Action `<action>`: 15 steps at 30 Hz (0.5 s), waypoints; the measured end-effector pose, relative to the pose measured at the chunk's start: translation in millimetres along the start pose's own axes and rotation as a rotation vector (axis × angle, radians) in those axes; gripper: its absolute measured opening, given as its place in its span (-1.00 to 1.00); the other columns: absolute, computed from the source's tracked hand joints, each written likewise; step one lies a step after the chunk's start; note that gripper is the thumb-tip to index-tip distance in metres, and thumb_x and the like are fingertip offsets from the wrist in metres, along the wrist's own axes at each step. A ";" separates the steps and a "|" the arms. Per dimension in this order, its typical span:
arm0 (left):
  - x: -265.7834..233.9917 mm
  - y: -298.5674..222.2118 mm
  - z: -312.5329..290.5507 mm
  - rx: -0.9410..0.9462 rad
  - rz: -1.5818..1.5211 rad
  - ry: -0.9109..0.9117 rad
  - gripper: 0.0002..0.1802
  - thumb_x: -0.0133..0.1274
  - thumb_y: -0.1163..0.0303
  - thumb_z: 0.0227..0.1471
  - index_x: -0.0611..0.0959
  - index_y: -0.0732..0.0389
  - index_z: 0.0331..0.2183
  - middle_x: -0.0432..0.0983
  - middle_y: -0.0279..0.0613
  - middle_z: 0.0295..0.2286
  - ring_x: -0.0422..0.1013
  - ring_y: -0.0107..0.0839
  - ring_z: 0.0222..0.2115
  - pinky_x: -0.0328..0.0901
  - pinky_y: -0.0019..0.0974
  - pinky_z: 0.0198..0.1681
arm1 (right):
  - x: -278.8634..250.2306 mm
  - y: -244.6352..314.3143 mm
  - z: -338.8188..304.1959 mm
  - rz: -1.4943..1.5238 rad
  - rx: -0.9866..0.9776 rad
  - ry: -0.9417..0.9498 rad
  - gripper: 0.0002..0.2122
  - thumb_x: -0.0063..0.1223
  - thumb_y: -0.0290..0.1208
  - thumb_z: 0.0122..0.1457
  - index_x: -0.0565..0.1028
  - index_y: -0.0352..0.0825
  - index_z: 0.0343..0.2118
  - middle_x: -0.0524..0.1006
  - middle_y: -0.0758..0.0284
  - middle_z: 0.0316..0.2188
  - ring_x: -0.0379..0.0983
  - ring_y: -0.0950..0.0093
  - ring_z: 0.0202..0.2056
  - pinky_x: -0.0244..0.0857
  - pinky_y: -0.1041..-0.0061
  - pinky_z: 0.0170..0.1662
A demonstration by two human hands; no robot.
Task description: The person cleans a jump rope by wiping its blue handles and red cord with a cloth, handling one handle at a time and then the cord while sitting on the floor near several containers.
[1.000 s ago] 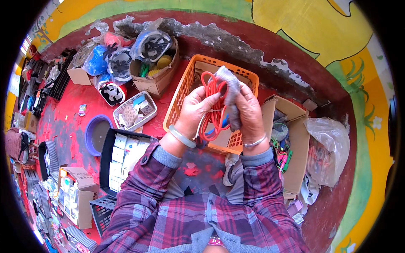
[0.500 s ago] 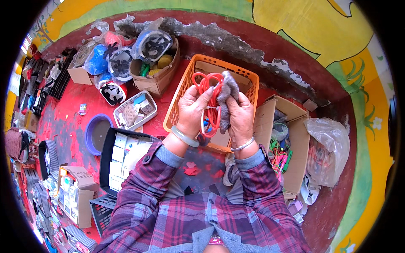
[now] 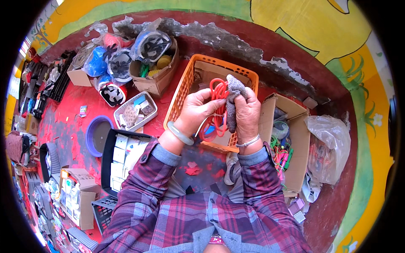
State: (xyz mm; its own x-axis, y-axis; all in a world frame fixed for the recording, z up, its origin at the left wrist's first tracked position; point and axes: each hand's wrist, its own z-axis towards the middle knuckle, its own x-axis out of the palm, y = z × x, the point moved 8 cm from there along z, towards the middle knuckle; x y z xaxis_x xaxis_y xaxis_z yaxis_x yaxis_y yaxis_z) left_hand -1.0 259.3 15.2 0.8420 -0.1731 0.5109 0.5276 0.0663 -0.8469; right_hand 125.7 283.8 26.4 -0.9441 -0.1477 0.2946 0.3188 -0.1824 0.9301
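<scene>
My left hand (image 3: 194, 109) is closed on a coil of red cord (image 3: 218, 88), thumb and fingers pinching its loops. A pale end sticks out below that hand. My right hand (image 3: 247, 119) grips a fuzzy grey cloth (image 3: 232, 101) and presses it against the right side of the coil. Both hands are raised over an orange plastic basket (image 3: 179, 95), which has a piece of cardboard inside. Part of the cord is hidden behind the cloth and my fingers.
To the right stands an open cardboard box (image 3: 298, 154) of bright cords, beside a clear plastic bag (image 3: 333, 143). On the left are a purple basin (image 3: 89, 141), a white basket (image 3: 137, 123), a black bin (image 3: 105, 168) of white boxes and a carton (image 3: 162, 82) with wrapped helmets nearby.
The coil and cloth have shifted slightly to the right in my hands. The cloth has turned, and the loops are now bunched more narrowly beside it.
</scene>
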 end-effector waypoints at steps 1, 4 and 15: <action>1.2 0.7 -0.2 -0.029 0.031 0.016 -0.73 0.08 0.56 0.00 0.54 0.35 -0.18 0.53 -0.22 -0.31 0.45 -0.53 -0.34 0.38 -0.45 -0.26 | -2.7 4.4 -1.3 -0.028 -0.051 -0.029 -0.92 0.01 -0.47 0.12 0.45 -0.34 -0.37 0.43 0.52 -0.50 0.29 0.78 -0.51 0.22 0.75 -0.46; 4.5 3.3 -0.3 -0.087 0.010 0.061 -0.73 0.08 0.54 0.00 0.54 0.36 -0.18 0.53 -0.22 -0.33 0.46 -0.52 -0.38 0.39 -0.45 -0.30 | -4.1 6.9 -3.2 -0.052 -0.073 -0.023 -0.91 0.03 -0.44 0.13 0.44 -0.34 -0.39 0.44 0.51 -0.50 0.30 0.77 -0.48 0.22 0.75 -0.44; -17.9 -18.5 0.5 -0.099 -0.191 -0.173 -0.78 0.03 0.48 0.05 0.54 0.35 -0.22 0.55 -0.15 -0.40 0.50 -0.44 -0.48 0.45 -0.42 -0.42 | -2.5 -9.0 8.3 0.066 0.191 0.204 -0.76 -0.05 -0.43 0.20 0.42 -0.41 -0.11 0.52 0.39 -0.32 0.44 0.63 -0.34 0.38 0.61 -0.28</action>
State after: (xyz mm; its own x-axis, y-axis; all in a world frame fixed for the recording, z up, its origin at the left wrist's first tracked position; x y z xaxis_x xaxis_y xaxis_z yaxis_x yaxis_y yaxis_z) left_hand -25.8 261.7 21.8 0.7393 -0.0021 0.6733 0.6724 -0.0490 -0.7385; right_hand 124.6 293.8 19.1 -0.8795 -0.3490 0.3236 0.3390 0.0179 0.9406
